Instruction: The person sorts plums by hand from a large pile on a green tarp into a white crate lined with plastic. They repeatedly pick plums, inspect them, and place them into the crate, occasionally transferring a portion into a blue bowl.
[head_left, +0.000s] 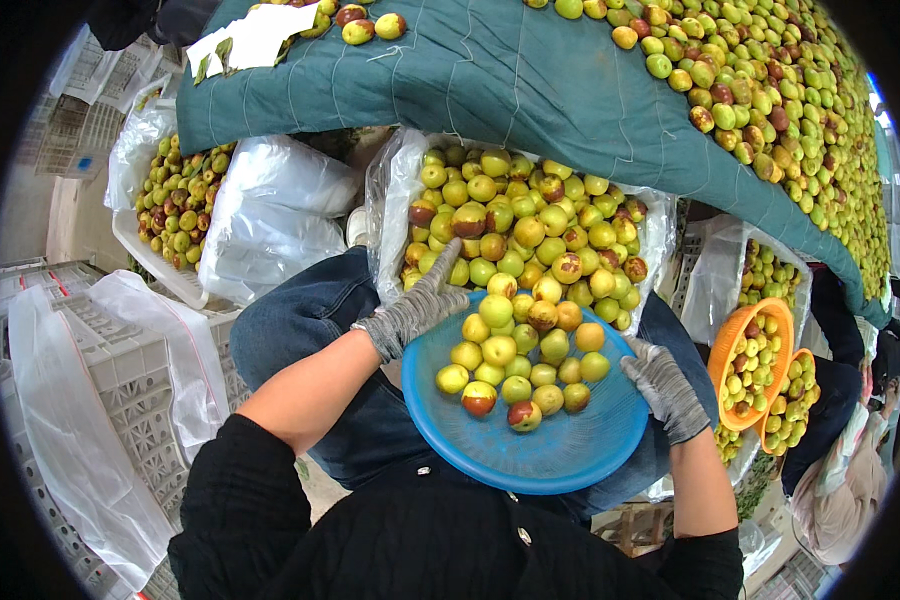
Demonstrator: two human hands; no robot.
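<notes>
A blue plastic basket (525, 457) rests over my lap, tilted towards the lined crate ahead. Green and reddish-brown jujubes (499, 350) lie in its far half. My left hand (420, 307), in a grey knit glove, is at the basket's left rim with the index finger stretched over the crate's fruit. On the right rim, my gloved right hand (664, 386) grips the basket; its thumb is at the edge. Just beyond the basket, a crate lined with clear plastic film (394, 202) is filled with more jujubes (529, 231).
A green quilted cloth (510, 82) covers the surface ahead, with a large heap of jujubes (787, 97) at right. Lined crates stand left and right. Orange baskets (720, 360) of fruit are beside a person (825, 390) at right. Stacked white crates (127, 375) stand left.
</notes>
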